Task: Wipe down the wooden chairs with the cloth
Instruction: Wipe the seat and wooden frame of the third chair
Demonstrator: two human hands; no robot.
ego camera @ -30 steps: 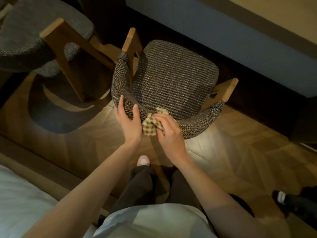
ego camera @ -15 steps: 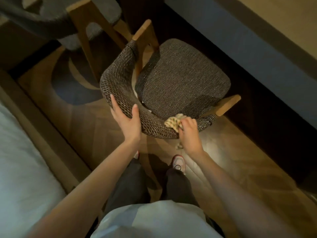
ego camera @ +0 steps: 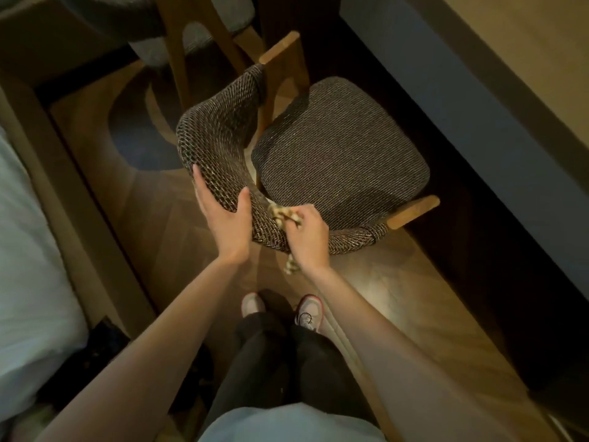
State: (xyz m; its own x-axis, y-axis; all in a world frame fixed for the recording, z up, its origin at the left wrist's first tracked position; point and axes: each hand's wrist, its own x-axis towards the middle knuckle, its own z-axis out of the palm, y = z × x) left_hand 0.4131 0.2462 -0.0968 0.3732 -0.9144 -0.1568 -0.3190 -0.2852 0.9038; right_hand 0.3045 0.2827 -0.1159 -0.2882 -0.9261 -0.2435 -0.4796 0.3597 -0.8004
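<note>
A wooden chair (ego camera: 338, 151) with a grey woven seat and a curved padded backrest stands just in front of me; its wooden arm tips show at the top and at the right. My left hand (ego camera: 226, 215) grips the outer side of the backrest, thumb on top. My right hand (ego camera: 307, 236) holds a bunched checked cloth (ego camera: 280, 215) against the top of the backrest, close to the left hand. A tail of the cloth hangs below my right wrist.
A second chair (ego camera: 194, 30) with wooden legs stands behind, at the top left. A bed with white sheets (ego camera: 28, 282) and its wooden frame run along the left. A dark wall base (ego camera: 478, 148) lines the right. My feet (ego camera: 280, 309) stand on the wood floor.
My right hand with the cloth slid right along the backrest and then back left towards the left hand. The chair sits turned a little relative to my view.
</note>
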